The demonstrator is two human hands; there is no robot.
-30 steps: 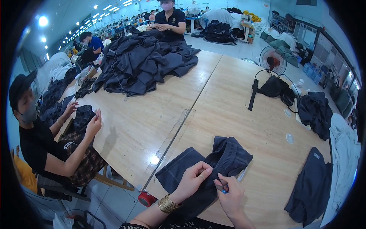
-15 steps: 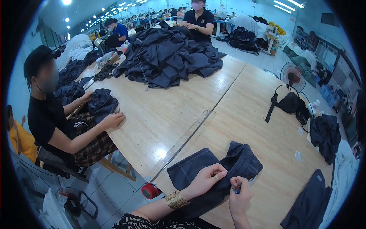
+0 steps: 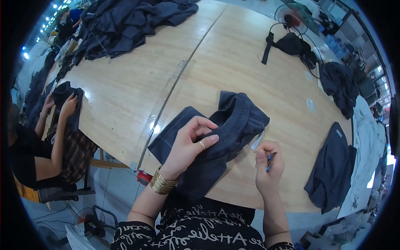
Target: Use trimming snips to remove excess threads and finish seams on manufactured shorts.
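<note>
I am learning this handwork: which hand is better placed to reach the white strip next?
Probably the right hand: it is beside the white strip, though holding a small blue item. The left hand is on the dark garment, farther away.

You're getting cool light, w/ ceiling lamps (image 3: 53,12) showing bright at upper L & glare bouncing off the table (image 3: 258,58). You're also seeing straight edges bending & corners sitting black; bg stuff (image 3: 333,45) is looking soft toward the R rim, while the dark garment (image 3: 239,121) is reading fairly sharp.
</note>
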